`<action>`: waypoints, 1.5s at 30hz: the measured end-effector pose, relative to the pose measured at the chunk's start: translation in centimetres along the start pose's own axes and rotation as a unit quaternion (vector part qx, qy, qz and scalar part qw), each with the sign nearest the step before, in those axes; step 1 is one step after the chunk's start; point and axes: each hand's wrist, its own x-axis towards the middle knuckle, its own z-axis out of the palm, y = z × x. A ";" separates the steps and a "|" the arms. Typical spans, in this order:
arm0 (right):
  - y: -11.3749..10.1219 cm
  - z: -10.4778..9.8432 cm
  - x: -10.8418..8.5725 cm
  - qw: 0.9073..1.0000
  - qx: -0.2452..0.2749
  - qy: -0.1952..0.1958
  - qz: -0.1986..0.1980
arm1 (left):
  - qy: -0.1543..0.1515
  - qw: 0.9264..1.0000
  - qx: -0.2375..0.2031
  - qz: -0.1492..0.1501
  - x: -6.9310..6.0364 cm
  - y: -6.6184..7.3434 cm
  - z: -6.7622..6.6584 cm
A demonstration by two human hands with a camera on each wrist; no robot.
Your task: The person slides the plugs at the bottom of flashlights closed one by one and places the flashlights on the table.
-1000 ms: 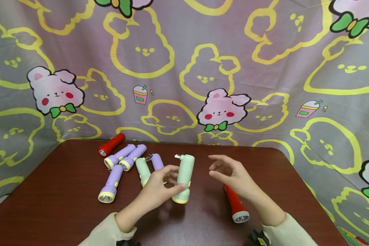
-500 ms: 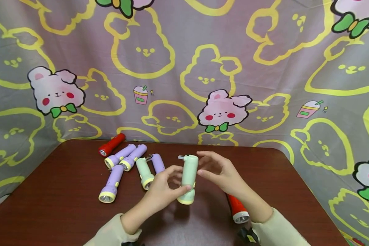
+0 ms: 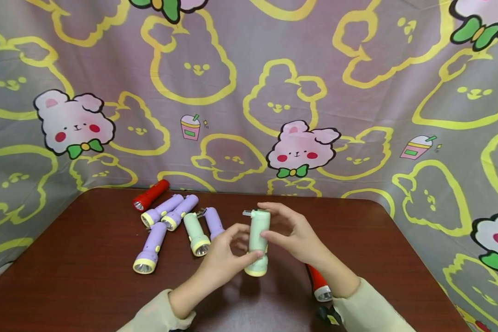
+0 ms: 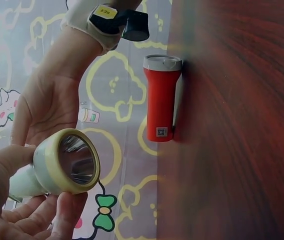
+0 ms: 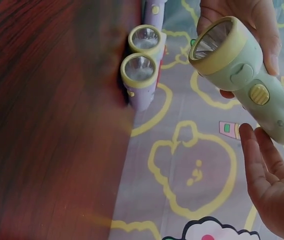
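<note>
A pale green flashlight (image 3: 259, 226) with a cream head rim is held up over the table, lens end down. A small folding plug (image 3: 247, 213) sticks out to the left at its tail end. My left hand (image 3: 222, 256) grips it near the head, thumb across the front. My right hand (image 3: 296, 233) is around the tail end, thumb on the body and fingers behind it. In the right wrist view, the green flashlight (image 5: 264, 85) shows a yellow switch (image 5: 259, 94). Its lens (image 4: 77, 159) faces the left wrist camera.
A red flashlight (image 3: 320, 283) lies by my right forearm, partly covered. To the left lie another green flashlight (image 3: 196, 233), several purple flashlights (image 3: 154, 242) and a red flashlight (image 3: 151, 194). A patterned curtain (image 3: 216, 157) stands behind the brown table (image 3: 87, 286).
The green flashlight has moved slightly right in my left hand. My right hand has come left from apart to the flashlight's tail, its thumb now overlapping the body.
</note>
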 end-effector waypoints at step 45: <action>0.2 -0.4 0.5 0.998 0.015 -0.063 -0.005 | 0.006 1.000 -0.020 -0.014 -0.9 0.5 0.4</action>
